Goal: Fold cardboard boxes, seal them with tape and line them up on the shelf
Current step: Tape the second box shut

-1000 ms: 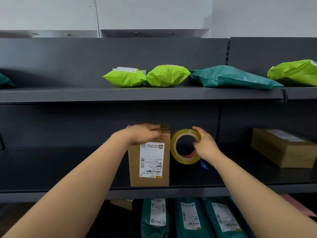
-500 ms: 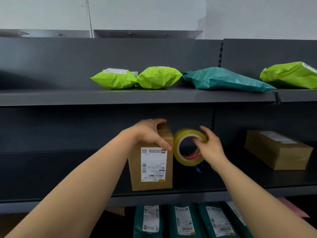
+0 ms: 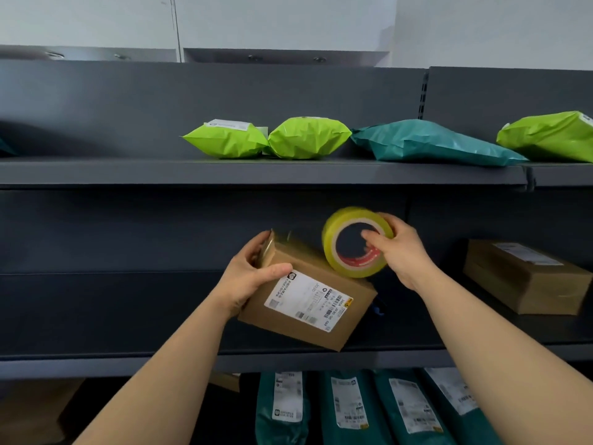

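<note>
The left hand [image 3: 247,277] grips the tilted cardboard box [image 3: 308,303] by its end, above the middle shelf [image 3: 96,361]; the right hand [image 3: 401,248] pinches the tape roll [image 3: 353,242] against the box's upper edge

Dim, shadowed shelf bays; bright wall above — motion blur, wide-angle edge bending.

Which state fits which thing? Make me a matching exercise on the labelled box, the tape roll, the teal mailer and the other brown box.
Things:
1. labelled box
2. tape roll
3. teal mailer
4. other brown box

States:
A. lying on the upper shelf
B. lying untouched on the middle shelf, at right
C. tilted, in the left hand's grip
D. lifted, in the right hand's grip

Pairs: 1-C, 2-D, 3-A, 4-B
</note>
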